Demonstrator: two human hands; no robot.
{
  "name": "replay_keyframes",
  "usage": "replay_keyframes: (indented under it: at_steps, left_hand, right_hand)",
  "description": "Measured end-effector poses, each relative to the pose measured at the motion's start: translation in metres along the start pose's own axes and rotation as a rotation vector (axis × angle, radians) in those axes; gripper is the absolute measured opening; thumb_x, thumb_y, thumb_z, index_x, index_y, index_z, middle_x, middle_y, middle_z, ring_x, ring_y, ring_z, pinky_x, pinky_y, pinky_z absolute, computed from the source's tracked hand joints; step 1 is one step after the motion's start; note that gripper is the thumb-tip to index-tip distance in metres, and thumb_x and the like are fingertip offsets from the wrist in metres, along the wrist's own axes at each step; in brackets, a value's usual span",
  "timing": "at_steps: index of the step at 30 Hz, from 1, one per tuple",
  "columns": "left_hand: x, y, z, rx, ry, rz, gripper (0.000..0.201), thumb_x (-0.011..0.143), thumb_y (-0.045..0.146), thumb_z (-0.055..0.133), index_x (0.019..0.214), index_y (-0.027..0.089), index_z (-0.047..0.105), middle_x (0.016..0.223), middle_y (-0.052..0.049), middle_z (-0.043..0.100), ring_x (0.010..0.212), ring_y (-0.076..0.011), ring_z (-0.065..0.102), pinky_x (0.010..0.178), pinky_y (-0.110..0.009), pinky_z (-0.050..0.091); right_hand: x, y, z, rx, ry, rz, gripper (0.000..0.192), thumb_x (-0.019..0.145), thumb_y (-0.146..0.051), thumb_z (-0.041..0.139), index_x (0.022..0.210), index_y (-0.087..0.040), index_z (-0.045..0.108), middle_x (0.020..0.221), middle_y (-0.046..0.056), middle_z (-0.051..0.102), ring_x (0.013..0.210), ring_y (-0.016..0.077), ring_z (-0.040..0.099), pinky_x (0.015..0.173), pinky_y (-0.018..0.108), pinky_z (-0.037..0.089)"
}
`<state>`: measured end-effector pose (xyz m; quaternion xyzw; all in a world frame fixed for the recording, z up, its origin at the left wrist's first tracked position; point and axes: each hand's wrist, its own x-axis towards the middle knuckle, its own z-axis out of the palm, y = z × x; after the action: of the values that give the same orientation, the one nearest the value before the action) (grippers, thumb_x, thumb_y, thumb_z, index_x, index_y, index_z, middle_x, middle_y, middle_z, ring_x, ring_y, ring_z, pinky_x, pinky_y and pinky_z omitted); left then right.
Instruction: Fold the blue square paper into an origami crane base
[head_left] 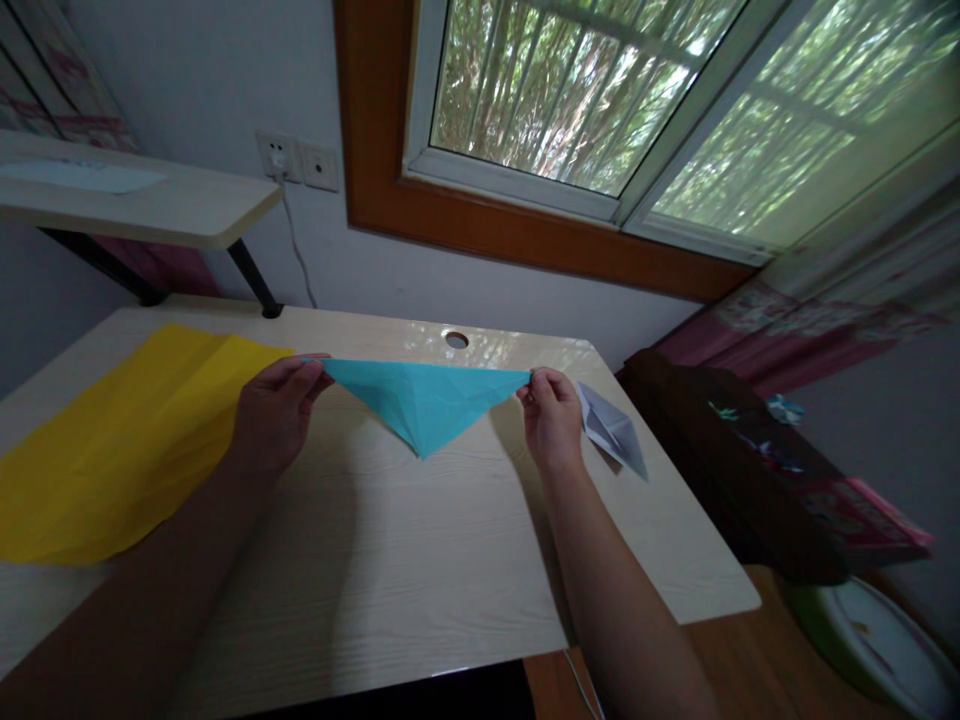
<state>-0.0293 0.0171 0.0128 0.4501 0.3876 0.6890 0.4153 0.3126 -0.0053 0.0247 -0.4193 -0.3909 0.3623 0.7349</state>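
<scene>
Left hand (276,412) pinched shut on the left tip of a folded turquoise paper triangle (424,395), thumb and forefinger closed right at the corner, other fingers curled loosely underneath. Right hand (551,412) doing the same at the right tip, fingertips squeezed together on the point, knuckles toward the camera. Both grips tight, no gap visible between fingers and paper.

Paper stretched flat between the two hands, held just above the pale wood-grain desk (390,560), roughly mid-desk and a bit toward the far edge. Long axis running left to right, top edge pretty much straight and level. Third corner pointing down and toward the camera, so basically an upside-down triangle. A few crease lines fanning out from the middle of the top edge down to that lower point. Hard to tell whether the lower tip touches the desk or just hangs over it.

Around it: big yellow paper sheet (127,450) lying flat on the left part of the desk, just beside the left wrist. Small folded white paper piece (611,430) on the desk just right of the right hand. Round cable hole (456,339) in the desk right behind the turquoise paper. Window (600,100) with a brown wooden frame above.
</scene>
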Motion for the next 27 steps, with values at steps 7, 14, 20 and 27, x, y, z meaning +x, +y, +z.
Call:
replay_keyframes:
  at_steps: [7,14,20,27]
  left_hand:
    - [0.0,0.0048,0.0015,-0.099,0.063,-0.052,0.01,0.078,0.031,0.08,0.077,0.023,0.073,0.094,-0.002,0.073,0.089,-0.0167,0.068,0.085,-0.034,0.06]
    - [-0.0017,0.0043,0.0031,-0.164,0.032,-0.035,0.011,0.075,0.028,0.084,0.078,0.023,0.075,0.092,-0.002,0.074,0.088,-0.0172,0.068,0.086,-0.032,0.06]
    - [-0.0011,0.0044,0.003,-0.163,0.038,-0.043,0.01,0.073,0.027,0.084,0.076,0.023,0.075,0.091,-0.002,0.074,0.089,-0.0179,0.068,0.086,-0.034,0.06]
    - [-0.0021,0.0078,0.0037,-0.216,0.012,-0.026,0.008,0.08,0.028,0.079,0.079,0.022,0.075,0.09,-0.002,0.074,0.087,-0.0147,0.068,0.083,-0.029,0.06]
  right_hand:
    - [0.0002,0.0003,0.0017,0.068,-0.018,-0.013,0.023,0.07,-0.037,0.086,0.082,-0.022,0.072,0.076,-0.004,0.065,0.063,0.0073,0.057,0.061,0.021,0.049]
    - [-0.0014,0.0003,0.0024,0.059,-0.042,-0.034,0.021,0.072,-0.035,0.084,0.085,-0.025,0.072,0.081,-0.003,0.065,0.066,0.0085,0.058,0.064,0.023,0.048]
    - [-0.0029,0.0026,0.0022,0.035,-0.082,-0.015,0.02,0.072,-0.032,0.083,0.089,-0.026,0.073,0.079,-0.003,0.065,0.066,0.01,0.056,0.07,0.027,0.05]
    - [-0.0038,0.0035,0.0002,0.014,-0.091,-0.011,0.017,0.074,-0.036,0.082,0.079,-0.023,0.07,0.077,-0.002,0.062,0.068,0.0115,0.054,0.067,0.027,0.047]
